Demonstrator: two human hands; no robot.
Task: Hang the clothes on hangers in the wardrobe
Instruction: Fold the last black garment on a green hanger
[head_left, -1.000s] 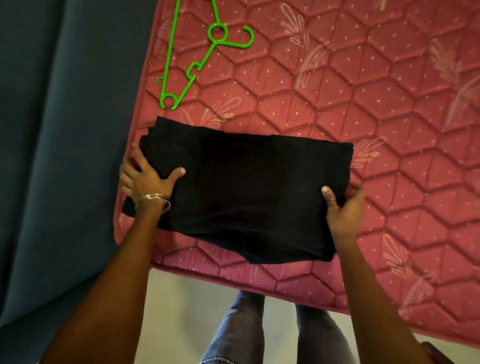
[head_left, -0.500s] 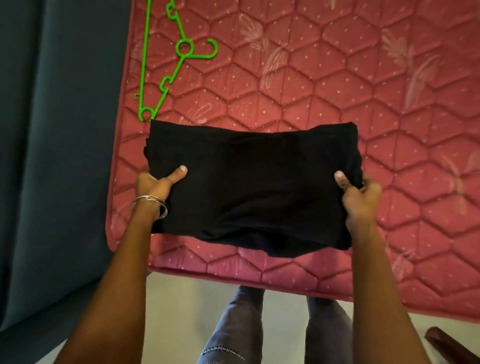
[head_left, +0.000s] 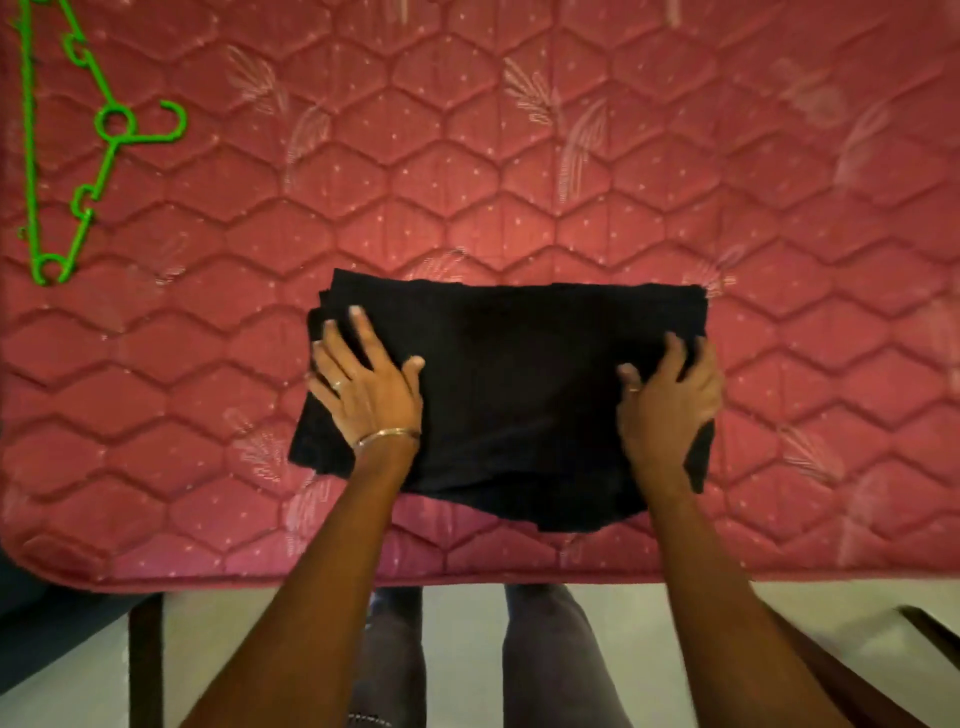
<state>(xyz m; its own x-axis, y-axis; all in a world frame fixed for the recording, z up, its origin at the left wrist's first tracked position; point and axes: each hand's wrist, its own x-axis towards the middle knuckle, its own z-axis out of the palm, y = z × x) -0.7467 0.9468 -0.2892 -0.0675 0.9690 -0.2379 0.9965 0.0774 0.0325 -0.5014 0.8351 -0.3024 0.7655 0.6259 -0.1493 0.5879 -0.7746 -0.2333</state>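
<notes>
A folded black garment (head_left: 519, 395) lies on the near half of a pink quilted mattress (head_left: 519, 156), its near edge sagging close to the mattress's near border; its long axis runs left to right, with the straight folded edge on the far side and the looser, rounded layers facing the person. The left hand (head_left: 363, 384) rests flat on the garment's left end, fingers spread and straight, pressing and gripping nothing; the right hand (head_left: 670, 400) sits at the right end with its fingers curled over the side edge and the thumb on top, apparently pinching the layers there, though how many layers it holds cannot be told. The cloth looks soft, light and limp; it will likely droop and unfold once lifted, so the firmest hold seems to be at the 2 short ends, or at the shoulders once opened. 1 green plastic hanger (head_left: 78, 156) lies well apart at the far left, its hook pointing right.
</notes>
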